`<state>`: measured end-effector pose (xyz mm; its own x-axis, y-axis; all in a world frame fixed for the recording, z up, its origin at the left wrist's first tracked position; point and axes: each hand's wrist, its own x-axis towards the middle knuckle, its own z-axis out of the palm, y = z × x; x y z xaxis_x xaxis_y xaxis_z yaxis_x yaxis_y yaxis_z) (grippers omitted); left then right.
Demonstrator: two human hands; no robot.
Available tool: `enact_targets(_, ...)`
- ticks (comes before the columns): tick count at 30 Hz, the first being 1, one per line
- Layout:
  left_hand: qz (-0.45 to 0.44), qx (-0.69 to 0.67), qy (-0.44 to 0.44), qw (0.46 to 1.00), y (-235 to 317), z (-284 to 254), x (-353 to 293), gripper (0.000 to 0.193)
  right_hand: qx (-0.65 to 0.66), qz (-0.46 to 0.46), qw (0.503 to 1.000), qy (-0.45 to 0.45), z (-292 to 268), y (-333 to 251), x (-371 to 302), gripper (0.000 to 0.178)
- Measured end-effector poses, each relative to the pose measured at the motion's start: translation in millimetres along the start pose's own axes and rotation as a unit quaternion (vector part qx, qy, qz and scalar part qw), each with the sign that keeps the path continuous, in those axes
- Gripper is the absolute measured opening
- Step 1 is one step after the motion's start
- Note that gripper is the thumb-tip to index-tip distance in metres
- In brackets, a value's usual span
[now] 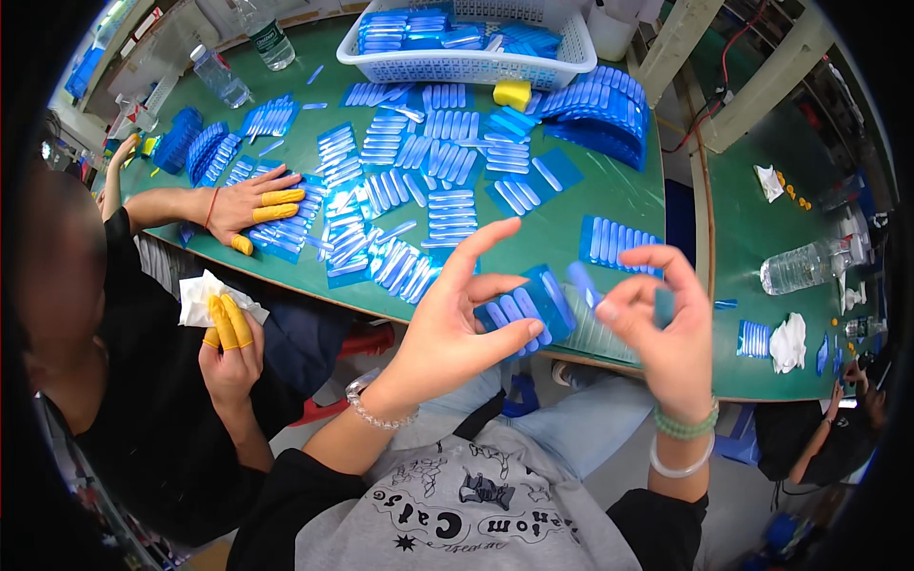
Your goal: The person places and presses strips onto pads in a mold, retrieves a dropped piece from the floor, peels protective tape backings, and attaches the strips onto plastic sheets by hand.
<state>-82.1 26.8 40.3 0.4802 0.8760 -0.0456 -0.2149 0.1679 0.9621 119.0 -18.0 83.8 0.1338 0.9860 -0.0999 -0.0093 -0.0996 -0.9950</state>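
Just over the table's near edge, my left hand (466,319) grips a blue film sheet (535,314) between thumb and fingers. Several pale-blue oblong strips sit side by side on that sheet. A single blue strip (584,285) is pinched between the thumb and a finger of my right hand (666,319), slightly blurred and apart from the sheet. A clear ridged sheet (605,333) lies on the table behind the strip, partly covered by my right hand. Beyond my right hand rests another blue sheet with a row of strips (619,240).
Many strip-covered blue sheets (452,217) spread over the green table (609,195). A white basket (466,68) of them stands at the back, with a yellow sponge (512,93) near it. At left, a co-worker's hand in yellow finger cots (262,207) presses sheets; their other holds a white tissue (205,297).
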Motion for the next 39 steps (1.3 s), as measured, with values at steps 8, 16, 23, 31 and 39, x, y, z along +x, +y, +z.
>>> enact_targets(8, 0.004, -0.051, 0.03, 0.998, 1, 7, -1, 0.069, -0.037, 0.046, 0.998, -0.007, 8, 2, -4, 0.052)
enact_targets(16, 0.025, -0.043, 0.059, 0.997, 0, 14, -3, 0.055, -0.042, 0.052, 0.998, -0.007, 14, 4, -5, 0.053)
enact_targets(23, 0.02, -0.042, 0.061, 0.997, -1, 18, -3, 0.051, -0.038, 0.058, 0.998, -0.001, 12, 5, -6, 0.051)
enact_targets(31, 0.067, -0.07, 0.151, 0.984, -4, 13, 2, 0.047, 0.085, 0.058, 0.995, -0.005, 23, 6, -17, 0.055)
enact_targets(39, 0.141, -0.049, 0.191, 0.97, -3, 7, 10, 0.05, 0.179, 0.1, 0.978, 0.025, 12, 19, -15, 0.034)
